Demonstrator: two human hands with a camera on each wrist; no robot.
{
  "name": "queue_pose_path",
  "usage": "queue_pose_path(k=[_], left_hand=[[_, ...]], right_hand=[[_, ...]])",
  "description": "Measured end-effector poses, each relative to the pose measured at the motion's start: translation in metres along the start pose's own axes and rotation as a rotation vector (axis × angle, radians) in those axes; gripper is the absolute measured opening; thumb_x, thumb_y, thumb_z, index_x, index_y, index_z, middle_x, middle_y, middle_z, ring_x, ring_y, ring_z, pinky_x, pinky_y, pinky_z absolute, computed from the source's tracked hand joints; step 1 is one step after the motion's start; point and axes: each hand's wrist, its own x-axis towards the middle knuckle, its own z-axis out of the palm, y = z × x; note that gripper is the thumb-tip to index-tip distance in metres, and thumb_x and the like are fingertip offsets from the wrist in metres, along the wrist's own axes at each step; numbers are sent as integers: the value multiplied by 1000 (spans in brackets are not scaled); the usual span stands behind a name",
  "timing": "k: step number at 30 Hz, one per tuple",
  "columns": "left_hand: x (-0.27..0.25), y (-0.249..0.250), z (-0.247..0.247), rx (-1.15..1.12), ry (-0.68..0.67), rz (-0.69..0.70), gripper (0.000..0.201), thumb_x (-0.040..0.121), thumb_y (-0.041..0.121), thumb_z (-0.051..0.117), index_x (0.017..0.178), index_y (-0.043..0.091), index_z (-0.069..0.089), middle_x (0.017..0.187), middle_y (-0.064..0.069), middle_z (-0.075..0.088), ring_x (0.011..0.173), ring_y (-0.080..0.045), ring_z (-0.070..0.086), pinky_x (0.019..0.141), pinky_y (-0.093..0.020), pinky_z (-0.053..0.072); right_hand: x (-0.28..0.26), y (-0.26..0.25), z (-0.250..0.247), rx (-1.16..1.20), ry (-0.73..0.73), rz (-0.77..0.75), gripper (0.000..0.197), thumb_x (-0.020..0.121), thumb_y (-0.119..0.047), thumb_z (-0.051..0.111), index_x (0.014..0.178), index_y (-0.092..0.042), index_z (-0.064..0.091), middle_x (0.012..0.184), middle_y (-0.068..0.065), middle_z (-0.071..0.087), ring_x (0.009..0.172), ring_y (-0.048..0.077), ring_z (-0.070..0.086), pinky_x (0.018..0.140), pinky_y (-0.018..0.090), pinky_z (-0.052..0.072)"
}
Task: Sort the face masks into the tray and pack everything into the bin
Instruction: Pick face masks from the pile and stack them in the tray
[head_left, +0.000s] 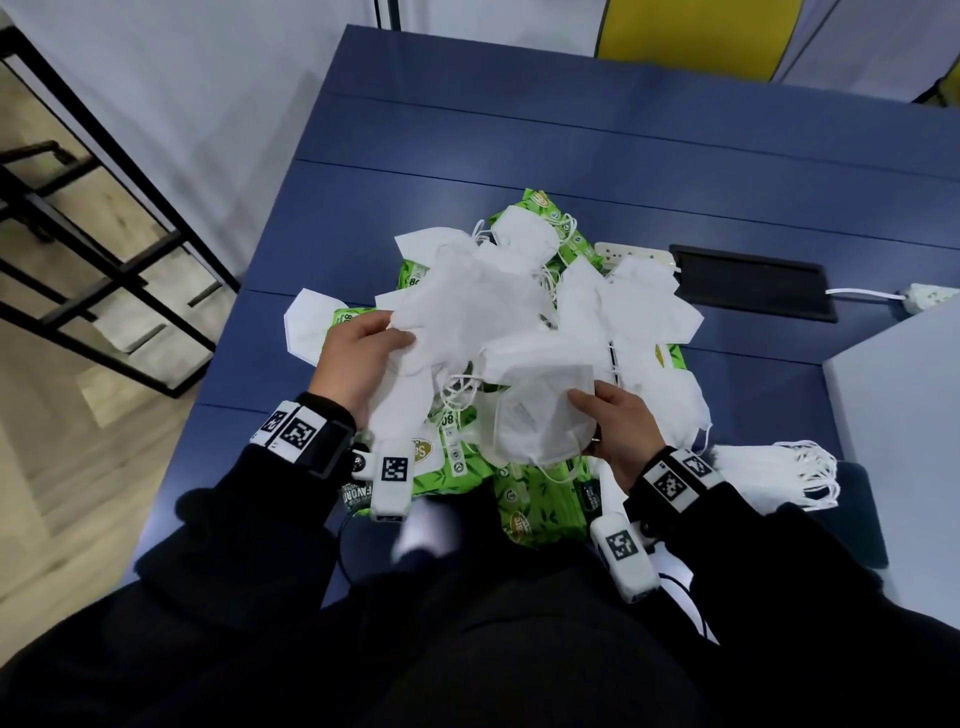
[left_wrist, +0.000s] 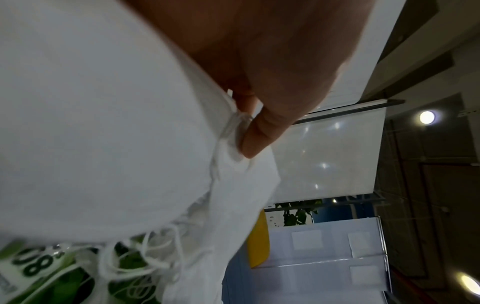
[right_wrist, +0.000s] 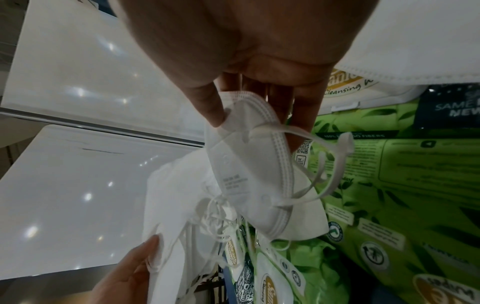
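A heap of white folded face masks (head_left: 613, 306) lies over green wet-wipe packs (head_left: 540, 504) on the blue table (head_left: 467, 130). My left hand (head_left: 363, 358) grips a bunch of several masks (head_left: 467, 306) lifted above the heap; in the left wrist view the thumb (left_wrist: 259, 135) presses the white fabric (left_wrist: 103, 123). My right hand (head_left: 613, 421) pinches a single folded mask (head_left: 540, 421) by its edge, thumb on top; the right wrist view shows this mask (right_wrist: 249, 174) with its ear loops (right_wrist: 327, 164) dangling. No tray or bin is in view.
A neat stack of masks (head_left: 774, 473) lies at the right near the table edge. A black cable hatch (head_left: 753, 283) and a white power strip (head_left: 634, 254) sit behind the heap. A grey block (head_left: 898, 415) stands at the right. A black metal frame (head_left: 88, 218) stands left of the table.
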Motion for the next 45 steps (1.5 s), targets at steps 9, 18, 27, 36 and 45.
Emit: queue_pose_path(k=[9, 18, 27, 36, 45], left_hand=[[-25, 2, 21, -303, -52, -106, 45, 92, -12, 53, 126, 16, 60, 98, -7, 77, 80, -23, 73, 75, -40, 61], [-44, -21, 65, -322, -225, -133, 85, 77, -31, 50, 142, 24, 45, 119, -22, 70, 101, -34, 70, 76, -42, 60], [-39, -36, 78, -97, -116, -67, 38, 91, -3, 68, 125, 15, 66, 110, -14, 76, 91, -30, 74, 75, -41, 60], [-3, -40, 21, 266, 109, -6, 48, 86, -1, 60, 126, 25, 68, 106, -2, 67, 89, -25, 66, 61, -29, 51], [-27, -11, 55, 518, -67, 509, 53, 86, 36, 78, 136, 35, 59, 142, 8, 49, 132, -10, 48, 111, -40, 43]], right_hand=[[-8, 3, 3, 18, 7, -32, 25, 98, -7, 58, 119, -17, 67, 102, 8, 73, 82, 25, 70, 57, 36, 58], [-20, -9, -6, -29, 64, -212, 37, 86, 7, 51, 94, -18, 76, 83, 9, 69, 67, 23, 61, 59, 30, 53], [-18, -7, -1, -52, -55, -188, 47, 78, -38, 85, 92, 5, 71, 84, 19, 65, 78, 27, 61, 73, 45, 48], [-14, -20, -40, -221, 186, -403, 13, 87, -13, 75, 78, -23, 75, 66, -12, 70, 62, 7, 63, 62, 24, 51], [-5, -35, -34, 120, 194, -350, 17, 83, -26, 72, 92, -11, 69, 93, 11, 66, 84, 26, 61, 76, 38, 49]])
